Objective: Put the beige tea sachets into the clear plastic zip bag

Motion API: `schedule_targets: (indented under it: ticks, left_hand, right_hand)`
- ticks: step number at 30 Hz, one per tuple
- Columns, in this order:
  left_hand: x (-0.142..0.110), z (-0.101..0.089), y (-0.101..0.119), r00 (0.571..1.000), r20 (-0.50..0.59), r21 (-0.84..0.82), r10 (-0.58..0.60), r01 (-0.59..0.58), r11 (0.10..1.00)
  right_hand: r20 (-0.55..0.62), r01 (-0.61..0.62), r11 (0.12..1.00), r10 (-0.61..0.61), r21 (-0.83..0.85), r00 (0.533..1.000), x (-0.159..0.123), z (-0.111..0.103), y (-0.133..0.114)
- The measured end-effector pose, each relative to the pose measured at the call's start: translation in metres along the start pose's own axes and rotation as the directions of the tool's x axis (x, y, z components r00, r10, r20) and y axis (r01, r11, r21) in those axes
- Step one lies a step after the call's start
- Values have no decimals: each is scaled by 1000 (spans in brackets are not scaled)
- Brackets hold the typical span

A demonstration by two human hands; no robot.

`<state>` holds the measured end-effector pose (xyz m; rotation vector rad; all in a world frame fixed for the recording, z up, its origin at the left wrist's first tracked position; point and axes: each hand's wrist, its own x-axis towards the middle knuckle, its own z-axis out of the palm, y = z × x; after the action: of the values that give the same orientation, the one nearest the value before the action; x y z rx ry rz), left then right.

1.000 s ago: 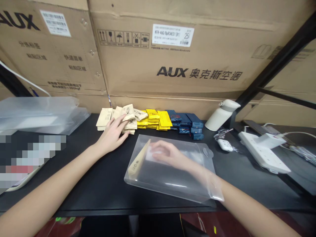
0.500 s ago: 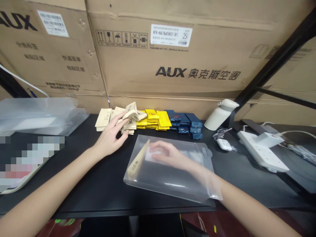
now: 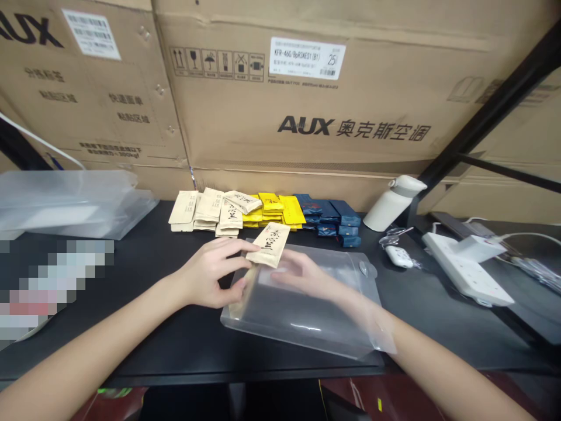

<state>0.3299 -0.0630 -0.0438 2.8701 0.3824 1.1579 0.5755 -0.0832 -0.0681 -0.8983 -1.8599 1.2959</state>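
Note:
My left hand [image 3: 210, 272] pinches a beige sachet [image 3: 272, 244] with dark lettering just above the near-left corner of a clear plastic pouch [image 3: 307, 318] that lies on the black table [image 3: 175, 333]. My right hand [image 3: 302, 273] is inside the pouch, fingers spread, holding it open. Another beige sachet [image 3: 243, 292] stands against the pouch's left inner edge. Behind are piles of beige sachets [image 3: 205, 210], yellow sachets [image 3: 280, 210] and blue sachets [image 3: 333, 217].
A stack of clear pouches [image 3: 70, 202] lies at the back left. A white bottle [image 3: 390, 203], keys with a fob [image 3: 397, 251] and a white power strip [image 3: 467, 269] sit to the right. Large AUX cardboard boxes [image 3: 307, 105] wall the back.
My left hand lifted one beige sachet off the beige pile and brought it toward me, to the pouch's left corner. My right hand stayed inside the pouch.

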Motion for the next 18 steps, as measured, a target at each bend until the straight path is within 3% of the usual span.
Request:
schedule_targets:
  ticks: [6,13,18]
  left_hand:
    - [2,0,1,1000,-9,93,-1,2,996]
    - [1,5,-4,983,100,99,-156,146,984]
    - [-1,6,-7,974,140,82,-179,168,982]
  right_hand:
    - [-45,27,997,-30,-65,999,5,-3,9]
    - [-137,-49,983,25,-175,990,7,-7,23]
    - [-69,23,992,-31,-121,997,5,-4,15]
